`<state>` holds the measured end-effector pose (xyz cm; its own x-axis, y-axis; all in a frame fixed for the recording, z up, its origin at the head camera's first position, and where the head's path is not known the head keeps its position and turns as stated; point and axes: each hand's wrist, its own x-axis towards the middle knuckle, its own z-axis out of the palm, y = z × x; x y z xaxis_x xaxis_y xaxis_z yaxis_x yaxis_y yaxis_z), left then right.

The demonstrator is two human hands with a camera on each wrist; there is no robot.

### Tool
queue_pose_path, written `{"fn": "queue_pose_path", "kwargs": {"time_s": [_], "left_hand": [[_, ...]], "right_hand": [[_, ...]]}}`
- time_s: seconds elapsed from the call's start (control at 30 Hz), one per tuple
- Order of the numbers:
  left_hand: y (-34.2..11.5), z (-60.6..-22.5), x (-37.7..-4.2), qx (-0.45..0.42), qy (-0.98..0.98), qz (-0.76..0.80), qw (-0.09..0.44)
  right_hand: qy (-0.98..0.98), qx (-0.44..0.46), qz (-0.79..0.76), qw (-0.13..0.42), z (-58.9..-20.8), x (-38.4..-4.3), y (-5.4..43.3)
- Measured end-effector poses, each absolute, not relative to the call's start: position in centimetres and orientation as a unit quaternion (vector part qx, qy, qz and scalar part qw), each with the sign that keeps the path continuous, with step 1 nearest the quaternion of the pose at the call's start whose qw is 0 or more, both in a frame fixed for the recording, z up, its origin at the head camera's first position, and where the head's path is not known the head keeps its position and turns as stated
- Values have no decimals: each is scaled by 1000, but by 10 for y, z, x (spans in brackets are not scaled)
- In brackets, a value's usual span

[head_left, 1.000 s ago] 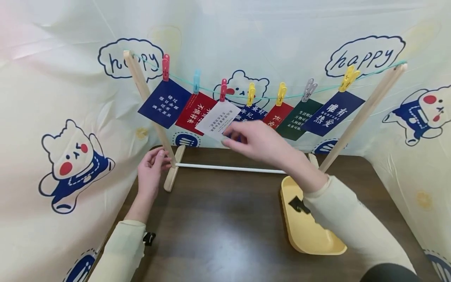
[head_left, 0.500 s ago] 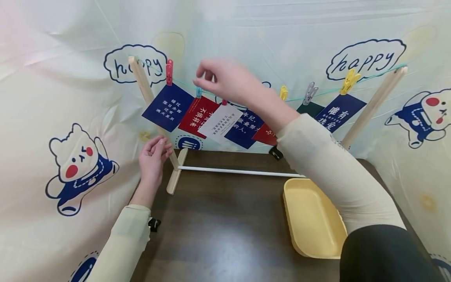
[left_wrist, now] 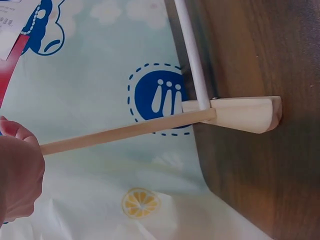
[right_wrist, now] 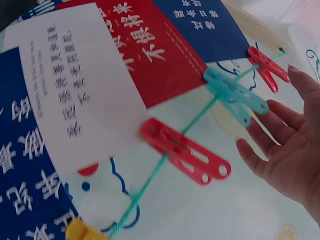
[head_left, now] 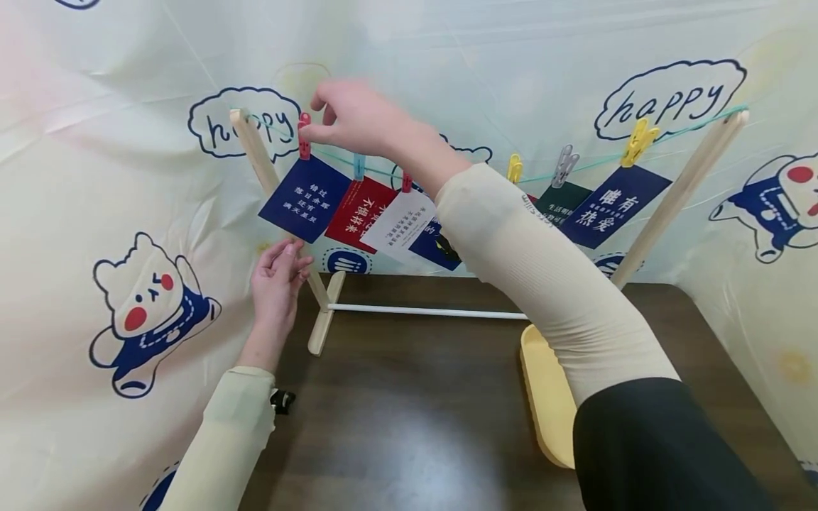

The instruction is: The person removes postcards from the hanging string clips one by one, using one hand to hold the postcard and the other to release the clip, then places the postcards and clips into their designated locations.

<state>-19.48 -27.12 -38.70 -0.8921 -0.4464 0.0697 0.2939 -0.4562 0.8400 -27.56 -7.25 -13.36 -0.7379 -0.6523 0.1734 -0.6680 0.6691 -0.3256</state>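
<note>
On the left of a line strung between two wooden posts, a red clothespin (head_left: pixel 304 142) holds a navy card (head_left: pixel 305 202) with white writing. My right hand (head_left: pixel 364 121) is beside it at the line, the thumb overlapping this clothespin in the head view. In the right wrist view the fingers of my right hand (right_wrist: pixel 287 142) are spread and relaxed, near the light blue clothespin (right_wrist: pixel 235 95). Lower down, my left hand (head_left: pixel 275 280) is at the left post (head_left: pixel 316 287) with loosely curled fingers, close under the navy card's bottom corner.
More cards hang along the line: a red card (head_left: pixel 351 220), a white card (head_left: pixel 399 223), a green card (head_left: pixel 559 202) and others. A yellow tray (head_left: pixel 549 397) lies under my right arm. A white rod (head_left: pixel 422 311) joins the post feet near the table's back edge.
My right hand has moved up and left from in front of the white card to the leftmost red clothespin. My left hand has risen slightly along the post.
</note>
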Motion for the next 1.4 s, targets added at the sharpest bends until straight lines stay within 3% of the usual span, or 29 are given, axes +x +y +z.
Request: {"fn": "queue_pose_path", "kwargs": {"time_s": [0.57, 0.87, 1.13, 1.4], "left_hand": [[-268, -374, -201, 37, -433, -867, 244], [-276, -372, -198, 25, -446, -856, 260], [-292, -343, -197, 25, -588, -740, 324], [-294, -316, -199, 11, -731, -603, 319]], "right_hand": [[-908, 349, 231, 8, -134, -277, -83], [-893, 358, 273, -27, -134, -277, -74], [-892, 361, 273, -13, -139, -277, -80], [-889, 370, 270, -9, -139, -275, -82]]}}
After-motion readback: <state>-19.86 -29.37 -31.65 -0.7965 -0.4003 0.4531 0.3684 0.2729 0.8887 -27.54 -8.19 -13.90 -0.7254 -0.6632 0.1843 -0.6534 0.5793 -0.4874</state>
